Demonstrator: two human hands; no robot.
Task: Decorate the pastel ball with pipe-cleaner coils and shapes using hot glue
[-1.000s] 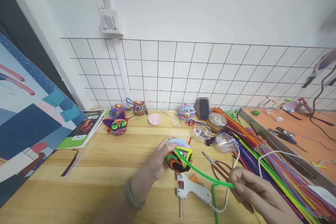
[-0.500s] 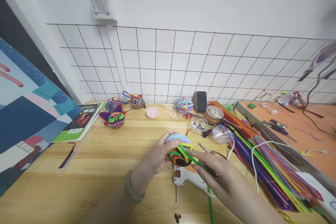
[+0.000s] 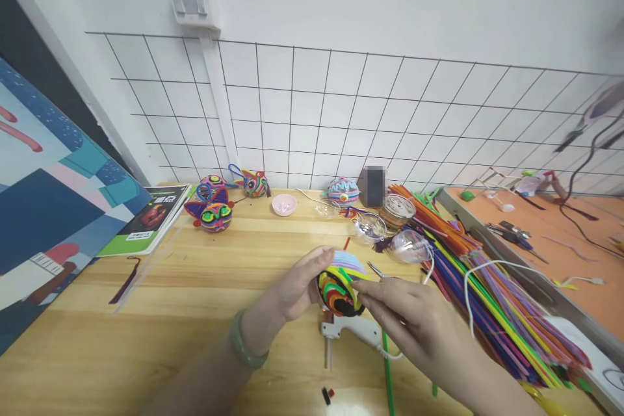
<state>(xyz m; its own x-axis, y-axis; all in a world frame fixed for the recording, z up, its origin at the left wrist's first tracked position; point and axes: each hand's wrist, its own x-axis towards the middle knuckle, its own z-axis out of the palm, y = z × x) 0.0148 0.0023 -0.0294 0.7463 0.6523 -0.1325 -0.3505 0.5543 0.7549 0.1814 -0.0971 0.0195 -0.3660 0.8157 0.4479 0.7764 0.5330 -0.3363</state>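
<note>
My left hand (image 3: 305, 283) is wrapped round the left side of a ball (image 3: 336, 292) covered in coloured pipe cleaners, blue and lilac on top, with yellow, orange, green and black curves below. My right hand (image 3: 407, 312) pinches a green pipe cleaner (image 3: 344, 276) against the ball's front, and most of the strip is hidden by the fingers. Under the ball lies a white glue gun (image 3: 353, 331), its cord running right. Another length of green pipe cleaner (image 3: 388, 377) lies on the table. Pliers (image 3: 374, 268) show partly behind my right hand.
At the right lies a large bundle of pipe cleaners (image 3: 487, 305) beside an orange-bottomed tray (image 3: 585, 234). Clear plastic half-shells (image 3: 370, 227), a spool (image 3: 397, 208) and a pink bowl (image 3: 284, 205) stand behind. Finished pipe-cleaner balls (image 3: 216, 216) and a magazine (image 3: 146, 221) are on the left.
My right hand has come in from the strip's far end at the right to the ball's front. The green pipe cleaner, earlier stretched out, now lies against the ball. My left hand still holds the ball.
</note>
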